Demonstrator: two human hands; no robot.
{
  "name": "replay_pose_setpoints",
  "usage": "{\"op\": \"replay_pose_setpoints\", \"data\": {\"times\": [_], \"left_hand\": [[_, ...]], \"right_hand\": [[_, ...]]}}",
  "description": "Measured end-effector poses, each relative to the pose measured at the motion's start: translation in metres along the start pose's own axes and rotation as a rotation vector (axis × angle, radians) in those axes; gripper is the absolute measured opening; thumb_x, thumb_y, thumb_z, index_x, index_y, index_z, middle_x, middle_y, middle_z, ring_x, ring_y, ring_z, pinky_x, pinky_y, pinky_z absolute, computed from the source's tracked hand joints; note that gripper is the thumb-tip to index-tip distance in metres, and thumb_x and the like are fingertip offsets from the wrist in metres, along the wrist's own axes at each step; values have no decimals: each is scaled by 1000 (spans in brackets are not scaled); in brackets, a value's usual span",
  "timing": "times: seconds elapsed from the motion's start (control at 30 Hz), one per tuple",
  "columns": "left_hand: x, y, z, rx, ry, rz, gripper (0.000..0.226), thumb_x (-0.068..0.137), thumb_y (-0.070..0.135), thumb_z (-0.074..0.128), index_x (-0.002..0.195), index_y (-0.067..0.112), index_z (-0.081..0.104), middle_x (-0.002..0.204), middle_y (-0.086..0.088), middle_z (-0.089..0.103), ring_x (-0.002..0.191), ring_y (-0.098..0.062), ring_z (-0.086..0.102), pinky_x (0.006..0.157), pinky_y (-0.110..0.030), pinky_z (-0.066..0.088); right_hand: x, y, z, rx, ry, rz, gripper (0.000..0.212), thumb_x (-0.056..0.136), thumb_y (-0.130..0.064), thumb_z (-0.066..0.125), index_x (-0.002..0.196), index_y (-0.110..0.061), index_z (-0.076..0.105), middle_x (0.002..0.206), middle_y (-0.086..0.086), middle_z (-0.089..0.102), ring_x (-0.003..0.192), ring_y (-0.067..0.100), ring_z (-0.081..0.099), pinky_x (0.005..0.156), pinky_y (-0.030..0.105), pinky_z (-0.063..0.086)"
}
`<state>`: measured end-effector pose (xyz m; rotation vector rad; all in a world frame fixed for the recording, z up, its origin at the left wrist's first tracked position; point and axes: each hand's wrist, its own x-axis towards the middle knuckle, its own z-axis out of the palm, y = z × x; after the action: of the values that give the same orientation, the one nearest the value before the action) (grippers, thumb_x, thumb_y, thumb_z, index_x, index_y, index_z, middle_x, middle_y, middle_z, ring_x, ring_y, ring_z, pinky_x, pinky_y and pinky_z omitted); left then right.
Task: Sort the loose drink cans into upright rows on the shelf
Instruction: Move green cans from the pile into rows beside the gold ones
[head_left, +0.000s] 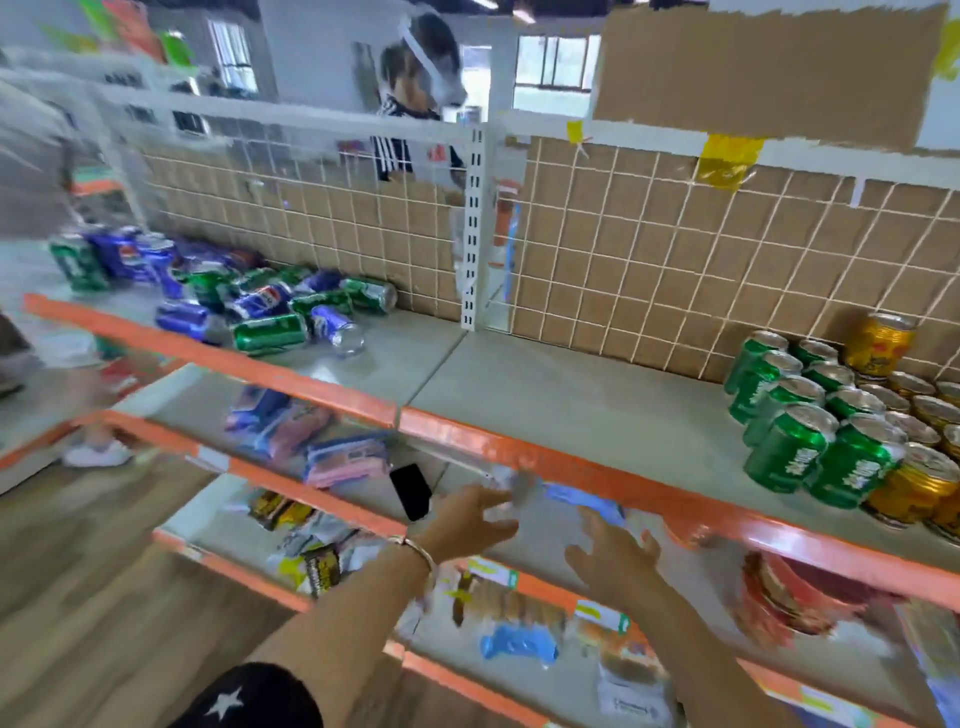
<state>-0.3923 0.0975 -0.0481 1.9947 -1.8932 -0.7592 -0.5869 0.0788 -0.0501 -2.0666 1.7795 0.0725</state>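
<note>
A pile of loose blue and green drink cans lies on its side at the left of the top shelf; a few cans stand upright at its far left. At the right of the same shelf, green cans stand in upright rows, with gold cans in rows beside them. My left hand and my right hand hover below the shelf's orange front edge, fingers spread, holding nothing. Both are blurred.
Lower shelves hold snack packets and a black phone. A white upright post splits the wire-grid back panel. Another person stands behind the shelving. Wooden floor lies at the lower left.
</note>
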Motion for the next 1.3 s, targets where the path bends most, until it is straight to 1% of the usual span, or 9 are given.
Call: {"op": "replay_pose_setpoints", "data": {"times": [0.13,0.37,0.5,0.6,0.77,0.93,1.03,1.17,1.3], "left_hand": [[-59,-75,-56,-6,-99,-116,49,92,41,52,137,22,47,141,2,49,128,-17,47,104,-23,34],[-126,-174,-130,-192,88,-329,49,91,33,56,135,14,48,124,-9,61,111,-23,58,97,-31,46],[-130,-207,-152,-278,133,-373,45,91,35,54,134,26,45,119,0,60,94,-12,53,64,-6,41],[-113,-230,-167,-316,184,-391,22,91,32,55,112,32,50,101,2,61,88,-13,54,62,-7,38],[-53,-269,-201,-337,212,-436,53,91,31,55,140,19,40,108,-6,63,88,-15,57,74,-22,45],[11,-296,-245,-378,280,-463,49,92,21,54,139,12,41,131,-10,55,111,-19,54,91,-22,39],[45,-313,-262,-518,354,-465,44,92,17,54,135,9,48,124,-14,59,91,-14,53,78,-20,42],[77,-329,-274,-664,385,-501,36,90,22,56,124,11,57,107,-9,65,87,-18,59,78,-27,49],[98,-336,-280,-939,379,-524,15,91,19,51,85,12,62,85,-4,64,61,-7,52,45,-11,39]], "right_hand": [[-11,-83,21,-4,-157,-112,55,95,-36,43,147,-28,26,148,-5,40,138,10,33,116,39,7],[-31,-240,21,-65,-243,-490,46,97,-35,45,141,-26,37,140,3,49,127,21,47,101,29,34],[-14,-302,33,-88,-286,-597,35,92,-27,49,126,-21,52,125,5,59,113,22,55,80,25,38],[26,-334,48,-45,-301,-627,27,82,-37,48,106,-30,57,111,1,64,110,24,60,87,31,43],[90,-383,35,1,-259,-654,47,93,-35,52,139,-26,44,141,0,48,131,21,42,101,35,31],[166,-439,13,-96,-105,-676,37,81,-40,56,117,-31,56,123,-3,57,123,20,50,102,42,28],[207,-471,5,-134,71,-715,52,84,-47,57,131,-27,48,136,1,48,131,22,42,107,46,25],[243,-502,4,-240,80,-720,68,83,-48,58,142,-25,32,147,5,33,137,26,29,114,50,18],[271,-525,1,-335,-5,-656,75,85,-37,60,146,-22,21,150,4,27,142,25,21,117,54,6]]}}
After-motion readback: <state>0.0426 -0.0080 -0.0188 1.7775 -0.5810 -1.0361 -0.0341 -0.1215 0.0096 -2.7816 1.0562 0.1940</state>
